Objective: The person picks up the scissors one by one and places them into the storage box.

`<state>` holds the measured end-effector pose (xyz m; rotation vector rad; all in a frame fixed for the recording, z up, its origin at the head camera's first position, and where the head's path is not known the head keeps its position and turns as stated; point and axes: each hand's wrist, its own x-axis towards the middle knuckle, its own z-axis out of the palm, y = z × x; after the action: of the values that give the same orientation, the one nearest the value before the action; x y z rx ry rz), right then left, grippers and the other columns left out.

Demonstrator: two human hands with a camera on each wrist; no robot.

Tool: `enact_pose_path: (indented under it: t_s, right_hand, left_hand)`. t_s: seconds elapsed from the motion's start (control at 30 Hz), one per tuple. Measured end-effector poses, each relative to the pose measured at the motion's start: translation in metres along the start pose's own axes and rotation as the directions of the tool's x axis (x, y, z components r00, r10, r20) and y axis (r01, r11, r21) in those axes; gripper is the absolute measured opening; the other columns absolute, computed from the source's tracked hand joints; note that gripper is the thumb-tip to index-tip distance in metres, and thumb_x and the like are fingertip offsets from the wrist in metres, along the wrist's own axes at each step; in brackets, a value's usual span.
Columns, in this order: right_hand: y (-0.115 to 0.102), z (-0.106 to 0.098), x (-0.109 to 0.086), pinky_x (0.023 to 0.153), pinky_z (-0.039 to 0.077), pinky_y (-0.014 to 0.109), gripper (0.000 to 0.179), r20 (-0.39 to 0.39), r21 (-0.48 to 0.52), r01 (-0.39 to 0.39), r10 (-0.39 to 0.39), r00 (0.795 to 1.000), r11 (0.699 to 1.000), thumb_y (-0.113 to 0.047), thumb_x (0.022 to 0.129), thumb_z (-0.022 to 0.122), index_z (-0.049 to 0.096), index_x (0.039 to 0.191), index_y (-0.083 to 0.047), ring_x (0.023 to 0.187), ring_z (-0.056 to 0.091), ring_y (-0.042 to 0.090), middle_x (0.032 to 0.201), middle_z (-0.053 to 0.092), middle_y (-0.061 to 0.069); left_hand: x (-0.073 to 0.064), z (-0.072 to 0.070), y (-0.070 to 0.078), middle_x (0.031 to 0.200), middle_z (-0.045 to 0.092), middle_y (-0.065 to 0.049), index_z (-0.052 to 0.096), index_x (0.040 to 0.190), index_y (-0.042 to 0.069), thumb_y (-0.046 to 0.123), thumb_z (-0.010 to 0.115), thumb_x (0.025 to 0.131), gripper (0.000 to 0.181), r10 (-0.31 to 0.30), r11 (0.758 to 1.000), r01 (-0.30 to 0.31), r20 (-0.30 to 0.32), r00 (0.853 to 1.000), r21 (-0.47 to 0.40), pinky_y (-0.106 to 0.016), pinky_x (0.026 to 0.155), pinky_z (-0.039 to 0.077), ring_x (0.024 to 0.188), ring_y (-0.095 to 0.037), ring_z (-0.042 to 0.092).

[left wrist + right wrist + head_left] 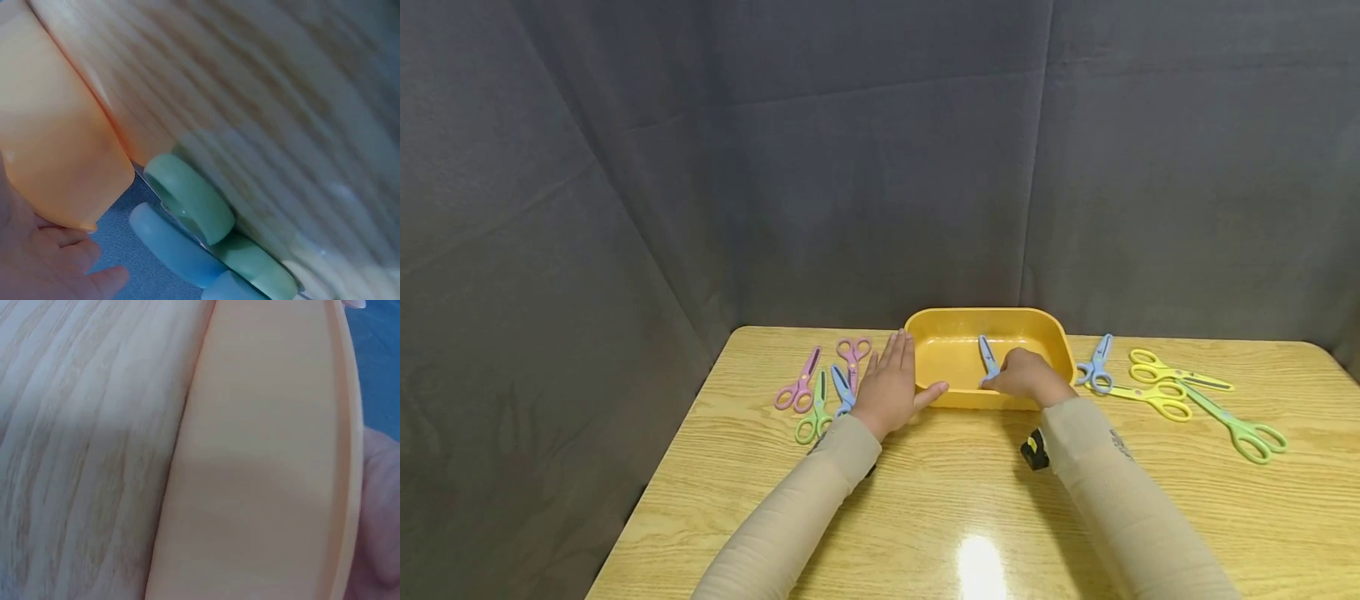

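A yellow plastic tray [985, 401] stands near the far edge of the wooden table. My left hand [887, 387] lies against its left side, fingers straight and thumb along the front rim. In the left wrist view, the left fingertips [78, 247] touch the tray's wall [62, 119]. Reaching over the front right rim, my right hand [1028, 377] pinches blue scissors [987, 353] by the handle end inside the tray. Their blades point away from me. The right wrist view shows mostly the tray's outer wall [262, 450], with part of the right hand [381, 512] behind the rim; the scissors are hidden there.
Left of the tray lie pink scissors [807, 375], another pink pair [853, 354], green scissors [820, 404] and a partly hidden blue pair [842, 386]. To its right are a blue pair [1100, 354], yellow scissors [1187, 377] and green scissors [1225, 421]. A grey curtain [880, 167] hangs behind.
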<state>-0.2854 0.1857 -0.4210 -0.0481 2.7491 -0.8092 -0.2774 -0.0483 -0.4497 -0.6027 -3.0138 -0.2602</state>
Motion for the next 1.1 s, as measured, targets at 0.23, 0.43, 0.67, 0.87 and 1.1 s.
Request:
enact_pose_path:
  t_s: [0.23, 0.43, 0.67, 0.87, 1.1]
  right_hand:
    - [-0.0004, 0.0048, 0.0040, 0.067, 0.045, 0.035, 0.028, -0.046, -0.044, 0.020, -0.022, 0.999, 0.999, -0.022, 0.084, 0.080, 0.062, 0.083, 0.000, 0.073, 0.053, 0.024, 0.080, 0.060, 0.008]
    - [0.0013, 0.0060, 0.0066, 0.063, 0.042, 0.032, 0.028, -0.059, -0.040, 0.030, -0.033, 0.998, 0.999, -0.022, 0.084, 0.080, 0.061, 0.081, -0.001, 0.070, 0.050, 0.021, 0.076, 0.056, 0.006]
    - [0.0011, 0.0056, 0.0057, 0.061, 0.039, 0.031, 0.028, -0.080, -0.038, 0.027, -0.030, 0.996, 0.999, -0.022, 0.084, 0.080, 0.061, 0.077, -0.003, 0.068, 0.048, 0.020, 0.072, 0.053, 0.004]
    - [-0.0004, 0.0057, 0.0036, 0.063, 0.042, 0.033, 0.028, -0.093, -0.031, 0.024, -0.027, 0.995, 0.999, -0.023, 0.085, 0.080, 0.063, 0.080, -0.002, 0.070, 0.051, 0.021, 0.076, 0.058, 0.006]
    - [0.0007, 0.0065, 0.0025, 0.058, 0.037, 0.031, 0.031, -0.127, -0.023, 0.017, -0.020, 0.992, 1.000, -0.023, 0.084, 0.079, 0.057, 0.077, -0.003, 0.063, 0.043, 0.018, 0.070, 0.050, 0.004]
  left_hand:
    - [0.0016, 0.0031, -0.0008, 0.168, 0.013, -0.016, 0.015, 0.161, -0.001, 0.075, 0.036, 0.097, 0.101, -0.011, 1.000, 0.011, -0.001, 1.000, -0.004, -0.051, 0.120, 0.023, 0.156, -0.027, 0.006]
    - [-0.0003, 0.0007, -0.0001, 0.168, 0.014, -0.018, 0.016, 0.160, -0.003, 0.073, 0.037, 0.098, 0.101, -0.006, 1.000, 0.006, -0.007, 1.000, -0.019, -0.052, 0.120, 0.024, 0.156, -0.030, 0.011]
    - [-0.0006, -0.0022, 0.0009, 0.167, 0.015, -0.018, 0.017, 0.160, -0.004, 0.073, 0.037, 0.098, 0.101, 0.006, 1.000, -0.006, -0.012, 1.000, -0.021, -0.051, 0.120, 0.024, 0.155, -0.032, 0.013]
    - [-0.0011, -0.0033, 0.0015, 0.167, 0.015, -0.018, 0.016, 0.160, -0.003, 0.073, 0.037, 0.098, 0.101, -0.002, 1.000, 0.002, -0.006, 1.000, -0.021, -0.051, 0.120, 0.024, 0.155, -0.031, 0.012]
    - [-0.0004, -0.0029, 0.0019, 0.167, 0.014, -0.018, 0.016, 0.160, -0.004, 0.071, 0.039, 0.098, 0.100, -0.003, 1.000, 0.003, -0.007, 1.000, -0.024, -0.052, 0.120, 0.024, 0.155, -0.030, 0.011]
